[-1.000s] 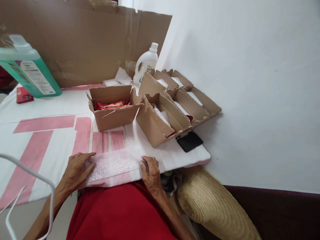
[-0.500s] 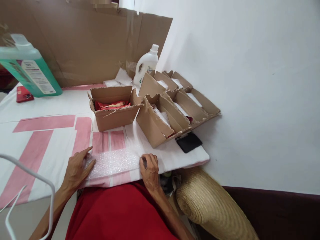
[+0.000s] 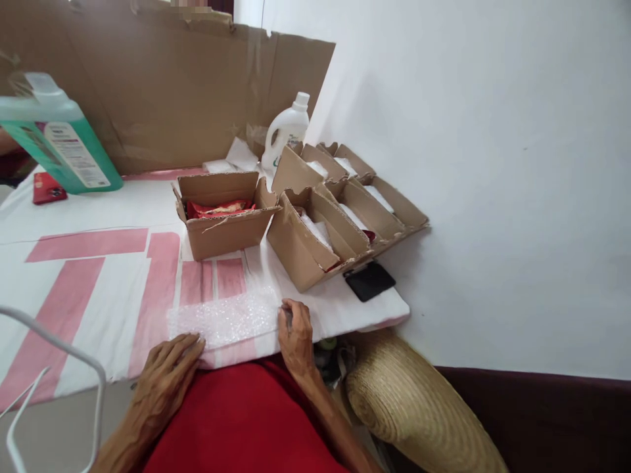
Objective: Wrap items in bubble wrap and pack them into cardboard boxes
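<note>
A flat strip of clear bubble wrap [image 3: 224, 320] lies on the striped cloth near the table's front edge. My left hand [image 3: 170, 371] rests palm down at the strip's lower left corner, its fingers stretched out and close together. At the other end, my right hand [image 3: 296, 335] has its fingers curled, with thumb and fingertips pinching the strip's right edge. Behind the strip stands an open cardboard box [image 3: 229, 233] with red packets [image 3: 219, 209] inside.
A divided cardboard organizer [image 3: 300, 253] holding white pieces stands at the right, beside a black phone [image 3: 369, 281]. A green liquid jug [image 3: 73, 148], red packet [image 3: 48, 188] and white bottle [image 3: 286, 135] stand farther back. A woven straw item [image 3: 409, 401] is below right; white wire [image 3: 59, 345] lower left.
My left hand has moved off the strip's left end, down and slightly right to the table's front edge. The right hand stays at the right end, and the bubble wrap lies in nearly the same place.
</note>
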`<state>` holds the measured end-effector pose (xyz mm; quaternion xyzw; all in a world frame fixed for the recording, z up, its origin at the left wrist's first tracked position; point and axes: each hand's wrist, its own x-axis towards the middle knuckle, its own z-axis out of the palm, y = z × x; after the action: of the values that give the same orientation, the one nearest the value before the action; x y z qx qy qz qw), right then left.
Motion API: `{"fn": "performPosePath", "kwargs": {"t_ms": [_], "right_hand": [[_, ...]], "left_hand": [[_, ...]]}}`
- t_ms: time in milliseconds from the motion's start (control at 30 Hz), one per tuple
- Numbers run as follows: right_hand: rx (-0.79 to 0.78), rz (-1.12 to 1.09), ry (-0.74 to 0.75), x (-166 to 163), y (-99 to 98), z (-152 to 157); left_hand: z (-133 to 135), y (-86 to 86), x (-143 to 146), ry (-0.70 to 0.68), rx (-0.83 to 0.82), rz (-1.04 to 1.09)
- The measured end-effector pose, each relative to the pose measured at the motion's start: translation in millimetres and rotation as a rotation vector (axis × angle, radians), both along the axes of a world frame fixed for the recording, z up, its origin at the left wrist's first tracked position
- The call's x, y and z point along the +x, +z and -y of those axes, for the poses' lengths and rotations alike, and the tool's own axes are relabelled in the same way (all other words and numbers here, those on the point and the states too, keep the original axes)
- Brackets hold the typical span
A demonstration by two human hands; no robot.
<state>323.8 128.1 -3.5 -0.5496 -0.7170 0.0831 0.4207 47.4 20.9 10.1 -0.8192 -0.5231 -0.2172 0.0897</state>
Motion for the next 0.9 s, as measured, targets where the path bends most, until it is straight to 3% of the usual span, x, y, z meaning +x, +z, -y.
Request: {"fn": "performPosePath", "kwargs": {"t_ms": [67, 133, 233, 367, 900], "right_hand": [[0.115, 0.048, 0.056, -4, 6.2, 7], [0.2, 0.123, 0.234, -12, 10.2, 15], [0.189, 0.174, 0.544, -28, 9.5, 25], [0.15, 0.229, 0.729, -48, 3.6, 24], [0.264, 0.541, 0.699, -67, 3.4, 16]], "left_hand": [[-2, 1.4, -1, -0.003, 0.002, 0.008], [-2, 4.8, -1, -0.002, -0.008, 0.018], [1, 7.0, -2, 0.0, -0.045, 0.03], [4, 4.1, -8, -0.023, -0.078, 0.053], [0, 0.9, -23, -0.098, -0.091, 0.096]]}}
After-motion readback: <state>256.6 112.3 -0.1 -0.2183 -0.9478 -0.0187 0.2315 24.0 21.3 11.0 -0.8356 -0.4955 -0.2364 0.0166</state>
